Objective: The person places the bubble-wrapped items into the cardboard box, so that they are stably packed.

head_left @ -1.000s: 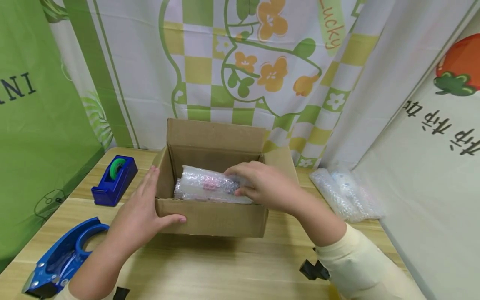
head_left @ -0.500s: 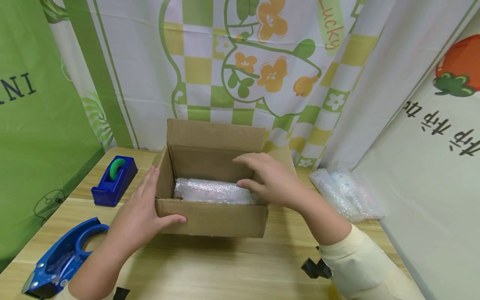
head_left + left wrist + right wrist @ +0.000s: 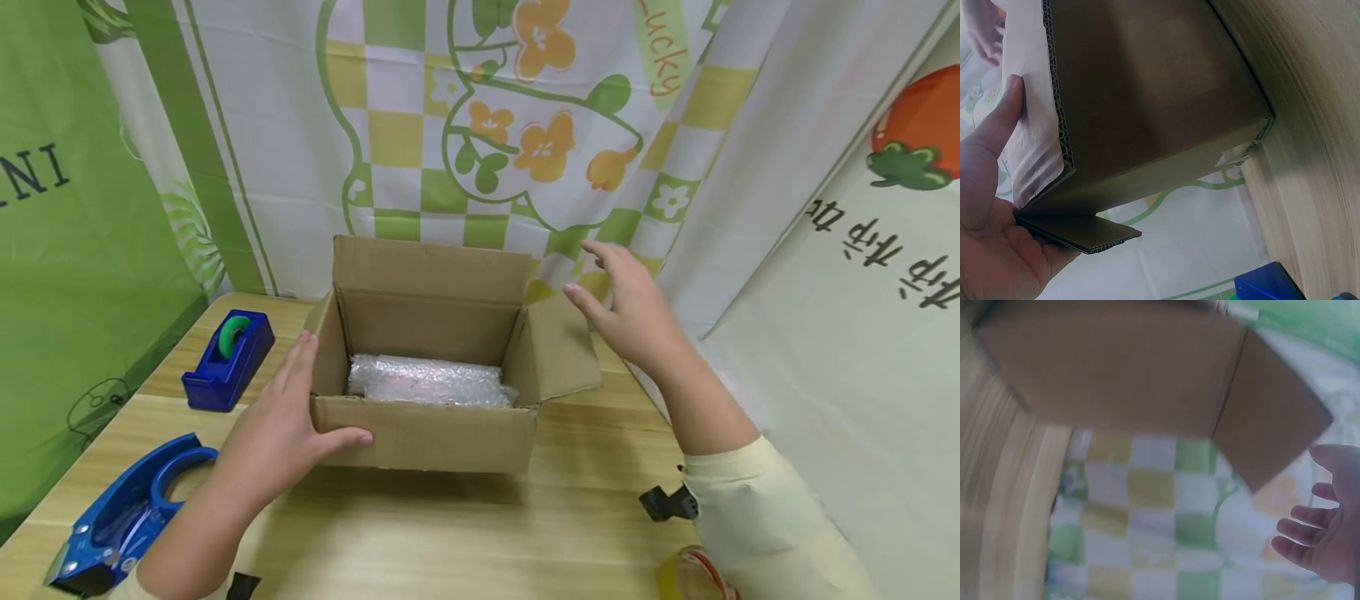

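An open cardboard box point(image 3: 427, 440) stands on the wooden table with its flaps spread. Inside it lies a bubble-wrapped bundle point(image 3: 427, 382), clear and shiny with a faint pink tint. My left hand point(image 3: 276, 421) grips the box's front left corner; in the left wrist view its thumb point(image 3: 1007, 115) presses the front flap and its fingers sit behind the side flap. Raised above and beyond the right flap point(image 3: 564, 346), my right hand point(image 3: 637, 312) holds nothing. In the right wrist view its fingers point(image 3: 1300, 532) are spread and relaxed, apart from the flap.
To the left sit a dark blue tape dispenser point(image 3: 231, 362) with green tape and a blue tape gun point(image 3: 127, 517). A yellow tape roll point(image 3: 686, 575) is at the front right. Bubble wrap point(image 3: 742, 387) shows partly behind the right arm. Curtains point(image 3: 420, 117) hang behind.
My right hand has let go of a bubble-wrapped piece in the box, then risen out and moved right and away past the right flap. My left hand stays on the box.
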The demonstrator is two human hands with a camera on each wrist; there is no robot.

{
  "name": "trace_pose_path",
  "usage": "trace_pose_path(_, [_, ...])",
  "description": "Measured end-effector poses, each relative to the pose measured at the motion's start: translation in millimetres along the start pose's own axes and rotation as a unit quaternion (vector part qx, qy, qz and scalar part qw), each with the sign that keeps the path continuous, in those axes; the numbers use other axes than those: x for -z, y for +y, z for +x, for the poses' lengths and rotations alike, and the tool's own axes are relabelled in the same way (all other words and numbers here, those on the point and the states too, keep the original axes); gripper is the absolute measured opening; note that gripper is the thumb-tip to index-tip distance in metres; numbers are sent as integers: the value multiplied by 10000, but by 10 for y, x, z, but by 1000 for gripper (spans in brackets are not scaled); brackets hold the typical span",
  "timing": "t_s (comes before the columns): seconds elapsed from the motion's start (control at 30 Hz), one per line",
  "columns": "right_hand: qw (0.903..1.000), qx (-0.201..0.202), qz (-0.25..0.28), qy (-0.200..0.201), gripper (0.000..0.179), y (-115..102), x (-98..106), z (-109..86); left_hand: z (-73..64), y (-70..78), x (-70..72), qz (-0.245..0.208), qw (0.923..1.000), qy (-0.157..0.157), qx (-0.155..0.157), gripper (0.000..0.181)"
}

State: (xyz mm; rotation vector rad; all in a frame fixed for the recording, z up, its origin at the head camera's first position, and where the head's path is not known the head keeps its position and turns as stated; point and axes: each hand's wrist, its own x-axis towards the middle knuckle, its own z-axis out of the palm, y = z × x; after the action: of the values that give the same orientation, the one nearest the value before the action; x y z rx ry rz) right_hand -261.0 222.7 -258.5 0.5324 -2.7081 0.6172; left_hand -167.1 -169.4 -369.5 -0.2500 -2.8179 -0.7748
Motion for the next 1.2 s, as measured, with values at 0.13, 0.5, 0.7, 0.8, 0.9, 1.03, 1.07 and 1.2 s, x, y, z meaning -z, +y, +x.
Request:
trace_pose_path(0.13, [9978, -641, 117, -78, 73, 277, 20, 9, -1, -7, -3, 2, 10000, 21, -15, 135])
trace_pose_path(0.5, [9842, -1477, -666, -714, 86, 994, -92, -35, 3, -5, -1, -3, 10000, 58, -40, 135])
trace_pose_path(0.7, [9731, -1880, -871, -1007, 96, 1295, -198, -152, 1, -5, -1, -9, 9999, 80, -81, 134])
trace_pose_path(0.8, [9652, -2071, -1008, -1235, 102, 1445, -247, -224, 3, -3, 1, -12, 9999, 79, -94, 135])
trace_pose_path(0.9, [9541, -2289, -1175, -1534, 108, 1590, -299, -303, 3, -2, 4, -10, 9999, 66, -88, 135])
trace_pose_path(1.03, [9375, -2603, -1303, -1909, 113, 1751, -361, -401, 4, -1, 2, -3, 10000, 46, -75, 135])
trace_pose_path(1.07, [9335, -2666, -1313, -2009, 113, 1778, -373, -426, 5, -2, 0, -1, 10000, 46, -74, 135])
trace_pose_path(1.2, [9151, -2848, -1386, -2496, 108, 1847, -418, -515, 9, -7, -1, -3, 9999, 73, -88, 135])
